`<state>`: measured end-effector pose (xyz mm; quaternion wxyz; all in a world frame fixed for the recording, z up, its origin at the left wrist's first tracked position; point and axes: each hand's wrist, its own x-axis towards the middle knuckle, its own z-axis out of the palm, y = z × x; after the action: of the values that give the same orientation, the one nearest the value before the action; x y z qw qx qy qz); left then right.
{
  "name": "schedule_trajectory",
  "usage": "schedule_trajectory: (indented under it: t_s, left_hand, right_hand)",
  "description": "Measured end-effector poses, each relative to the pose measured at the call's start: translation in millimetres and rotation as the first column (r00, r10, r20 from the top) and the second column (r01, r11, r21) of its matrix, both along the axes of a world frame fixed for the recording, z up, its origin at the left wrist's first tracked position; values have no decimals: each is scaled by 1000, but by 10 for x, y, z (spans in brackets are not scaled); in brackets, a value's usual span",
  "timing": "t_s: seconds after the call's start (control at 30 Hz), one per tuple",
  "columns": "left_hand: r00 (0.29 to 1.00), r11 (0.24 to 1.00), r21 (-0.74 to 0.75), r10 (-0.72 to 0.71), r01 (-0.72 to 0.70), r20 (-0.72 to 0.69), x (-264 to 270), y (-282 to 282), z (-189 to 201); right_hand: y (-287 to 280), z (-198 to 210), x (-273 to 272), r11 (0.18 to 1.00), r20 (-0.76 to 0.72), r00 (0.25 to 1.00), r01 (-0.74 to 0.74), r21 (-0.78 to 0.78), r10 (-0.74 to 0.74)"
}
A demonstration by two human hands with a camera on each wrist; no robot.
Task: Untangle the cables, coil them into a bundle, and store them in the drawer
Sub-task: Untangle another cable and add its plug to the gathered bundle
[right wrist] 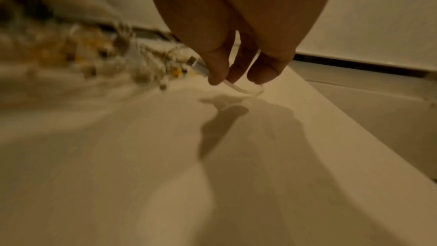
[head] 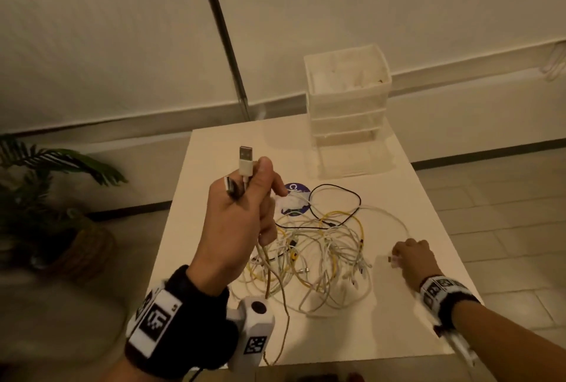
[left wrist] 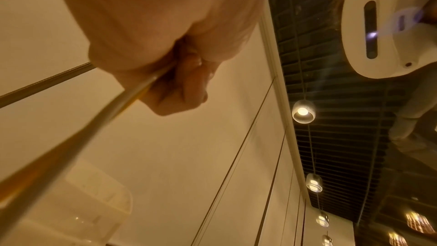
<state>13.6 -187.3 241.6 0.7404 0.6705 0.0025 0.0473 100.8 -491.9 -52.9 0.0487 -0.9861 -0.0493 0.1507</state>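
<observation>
A tangle of white, yellow and black cables [head: 318, 246] lies mid-table; it shows blurred in the right wrist view [right wrist: 99, 59]. My left hand [head: 242, 216] is raised above the table's left side and grips several cable ends; a white USB plug [head: 246, 159] and a dark plug [head: 230, 187] stick up from the fist. The held cables [left wrist: 78, 130] run down from the curled fingers [left wrist: 189, 85]. My right hand [head: 413, 254] is low at the table's right and pinches a white cable end [head: 394, 260], seen as a thin white cable [right wrist: 238, 88] under the fingertips [right wrist: 218, 74].
A white three-drawer organiser [head: 349, 105] stands at the table's far edge, its drawers shut. A round purple sticker [head: 295, 190] lies behind the tangle. The white table [head: 398, 335] has floor on all sides. A potted plant [head: 46, 197] stands at the left.
</observation>
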Motion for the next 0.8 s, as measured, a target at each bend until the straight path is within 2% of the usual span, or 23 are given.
schedule_trajectory:
  t_s: [0.07, 0.1, 0.17, 0.27, 0.37, 0.43, 0.5, 0.6, 0.67, 0.7, 0.8]
  left_hand:
    - [1000, 1000, -19, 15, -15, 6, 51, -23, 1]
    - [1000, 999, -31, 11, -11, 2, 77, -31, -4]
    - [1000, 998, -67, -6, 5, -22, 137, -32, -9]
    - [999, 998, -63, -10, 8, -35, 216, -16, -23]
    - [999, 999, -35, -23, 22, -27, 274, 13, -29]
    - [999, 998, -43, -46, 45, -29, 295, 27, -19]
    - [997, 996, -54, -74, 73, -16, 299, 29, -17]
    - [995, 992, -76, -96, 97, 18, 275, 68, -25]
    - [994, 988, -114, -98, 104, 54, 248, 133, -41]
    - [993, 984, -142, -99, 107, 63, 229, 170, -44]
    - [993, 978, -176, -105, 113, 57, 195, 269, -72]
  right_hand:
    - [67, 236, 17, 971, 72, 990, 104, 215, -122]
    - [116, 408, 20, 921, 96, 979, 134, 365, -181]
    - [239, 845, 19, 759, 112, 954, 148, 634, -279]
    - [465, 1602, 11, 549, 153, 917, 82, 832, -369]
    - [792, 2262, -23, 343, 162, 892, -9, 939, -423]
    - [1082, 2609, -92, 160, 98, 907, -35, 986, -410]
    - [1374, 2853, -192, -26, 2, 948, -11, 1000, -318]
    - [1776, 3081, -381, -200, -116, 989, 95, 975, -91]
    - [1981, 3155, -510, -251, -124, 992, 121, 961, 4]
    - [2061, 3160, -565, -232, -95, 995, 92, 968, 0]
    - [2234, 3091, -673, -90, 16, 995, -26, 996, -101]
